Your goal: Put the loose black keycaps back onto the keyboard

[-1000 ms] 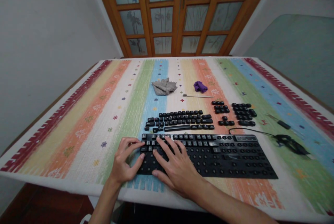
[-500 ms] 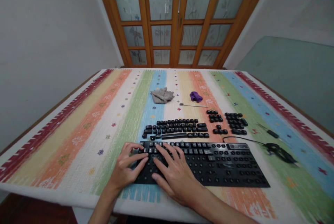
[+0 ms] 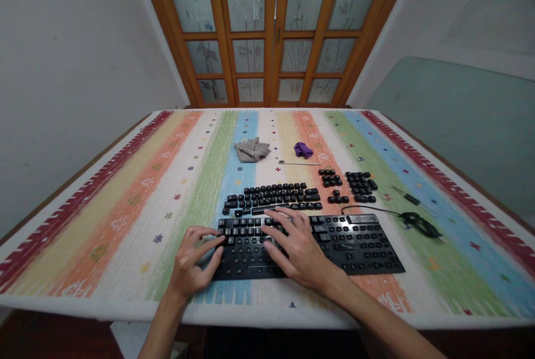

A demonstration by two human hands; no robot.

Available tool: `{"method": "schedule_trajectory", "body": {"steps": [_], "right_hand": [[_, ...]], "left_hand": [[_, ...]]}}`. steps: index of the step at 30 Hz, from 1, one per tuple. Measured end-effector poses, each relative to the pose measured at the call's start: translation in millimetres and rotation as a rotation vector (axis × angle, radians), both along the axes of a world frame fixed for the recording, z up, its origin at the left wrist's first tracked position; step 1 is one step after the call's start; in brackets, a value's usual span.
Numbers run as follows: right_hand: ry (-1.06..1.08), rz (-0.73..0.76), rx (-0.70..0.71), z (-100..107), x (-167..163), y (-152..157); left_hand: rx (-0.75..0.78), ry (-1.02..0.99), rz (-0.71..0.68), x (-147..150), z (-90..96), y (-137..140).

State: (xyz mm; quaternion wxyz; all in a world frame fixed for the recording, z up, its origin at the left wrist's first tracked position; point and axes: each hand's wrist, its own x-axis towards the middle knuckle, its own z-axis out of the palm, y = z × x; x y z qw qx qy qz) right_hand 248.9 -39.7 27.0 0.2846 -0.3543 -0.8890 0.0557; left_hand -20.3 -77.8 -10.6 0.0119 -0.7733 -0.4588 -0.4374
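A black keyboard [image 3: 355, 256] lies near the table's front edge. Its upper rows carry keycaps, while the lower left and right parts show bare switches. At its left end is my left hand [image 3: 193, 261], fingers apart, with fingertips on the leftmost keys and the thumb by the frame's edge. My right hand [image 3: 298, 250] spreads over the middle of the board, fingertips towards its top rows, and holds nothing that I can see. Just behind the board, loose black keycaps [image 3: 273, 194] are laid out in keyboard order, partly hidden by my right fingers.
Further right are loose number-pad keycaps [image 3: 360, 183], a small tool with a dark handle [image 3: 412, 198] and a coiled black cable [image 3: 420, 224]. Behind lie a grey cloth [image 3: 252, 150], a purple cloth [image 3: 303, 150] and a thin brush-like stick [image 3: 298, 163]. A striped tablecloth [image 3: 104, 208] covers the table.
My right hand has moved right along the keyboard, from its left part to the middle. My left hand stays at the left end, its thumb now farther from the index finger. The view has shifted slightly.
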Motion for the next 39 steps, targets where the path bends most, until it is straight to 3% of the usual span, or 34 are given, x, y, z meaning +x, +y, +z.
{"method": "schedule_trajectory", "body": {"steps": [7,12,21,27,34,39], "right_hand": [[0.033,-0.226,0.03,-14.9,60.0,0.4],[0.008,-0.327,0.031,-33.5,80.1,-11.3],[-0.05,-0.425,0.057,-42.0,75.6,-24.1],[-0.103,-0.435,0.116,-41.2,68.0,-25.1],[-0.129,-0.425,0.088,-40.2,63.2,-25.0],[-0.107,-0.444,0.107,-40.3,61.6,-25.1]], "left_hand": [[0.027,0.144,0.098,16.4,-7.7,-19.7],[0.046,0.237,0.202,25.6,-2.3,-20.1],[-0.03,0.273,0.258,44.5,-9.5,-18.6],[-0.04,0.245,0.257,47.2,-12.7,-18.1],[-0.078,0.226,0.272,55.0,-18.2,-20.0],[-0.104,0.219,0.281,55.2,-11.5,-19.1]]}}
